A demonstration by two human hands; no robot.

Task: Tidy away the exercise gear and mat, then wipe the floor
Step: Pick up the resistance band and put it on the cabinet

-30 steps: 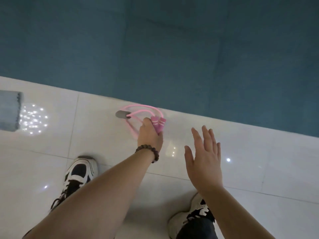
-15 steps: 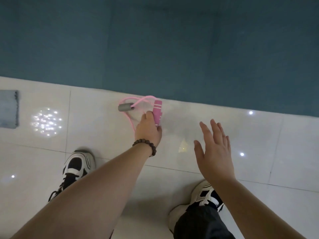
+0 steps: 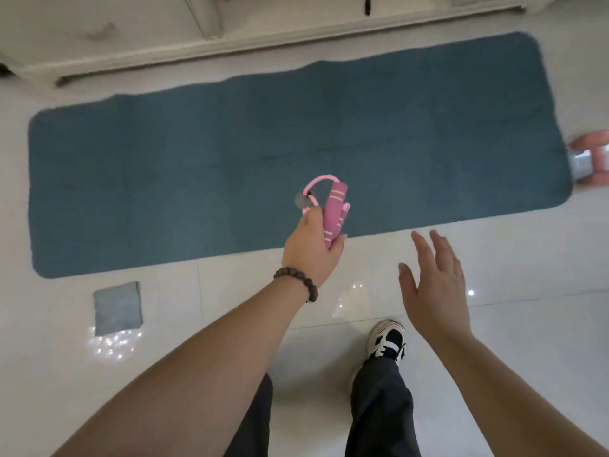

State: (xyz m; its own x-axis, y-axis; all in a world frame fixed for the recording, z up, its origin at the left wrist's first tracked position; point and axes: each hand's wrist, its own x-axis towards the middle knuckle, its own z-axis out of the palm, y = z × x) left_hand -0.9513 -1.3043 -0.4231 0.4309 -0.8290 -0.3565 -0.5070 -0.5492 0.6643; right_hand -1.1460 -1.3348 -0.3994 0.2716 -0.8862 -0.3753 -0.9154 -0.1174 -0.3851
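The pink skipping rope (image 3: 324,206) is being gripped at frame centre by the left hand (image 3: 311,250); the right hand (image 3: 435,288) is being held spread, empty. Loose loops should be kept gathered.

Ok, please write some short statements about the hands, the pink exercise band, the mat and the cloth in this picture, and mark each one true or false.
1. The left hand grips the pink exercise band. True.
2. The right hand holds the folded cloth. False: the right hand is open and holds nothing; the cloth lies on the floor at the left.
3. The blue mat is rolled up. False: it lies spread flat on the floor.
4. A bead bracelet sits on the left wrist. True.
5. A pink object lies past the mat's right end. True; it is cut off by the picture edge.
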